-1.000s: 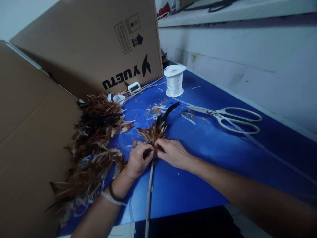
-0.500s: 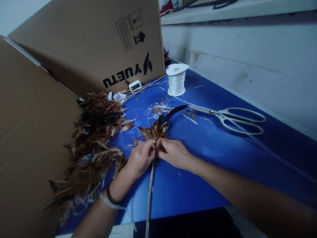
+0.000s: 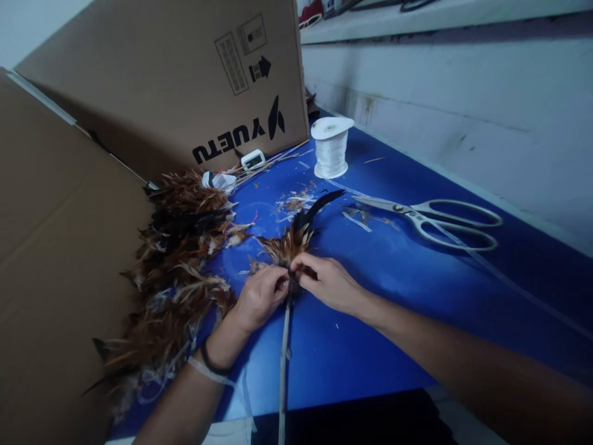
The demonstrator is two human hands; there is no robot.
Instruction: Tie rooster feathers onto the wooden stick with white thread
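A bunch of brown and black feathers [image 3: 290,242] fans out at the far end of a thin stick [image 3: 284,364], which runs down past the table's front edge. My left hand [image 3: 262,295] is closed in a pinch at the base of the feathers, from the left. From the right, my right hand [image 3: 327,281] has thumb and fingers bent together at the same spot; whatever lies between them is too small to make out. A long black feather [image 3: 324,201] curves out of the bunch to the upper right. A clear ribbon [image 3: 210,372] loops round my left wrist beside a dark band.
A large pile of loose feathers [image 3: 180,284] lies left, against cardboard boxes [image 3: 162,80]. On the blue table [image 3: 380,346] are scissors [image 3: 417,216], a spool of white ribbon [image 3: 330,148], a small white device [image 3: 252,161] and scraps. A wall [image 3: 463,99] borders the right.
My right hand's fingers have shifted slightly up and lifted at the base of the feathers. The bunch and stick have tilted a little, and the black feather's tip has moved left, away from the scissors.
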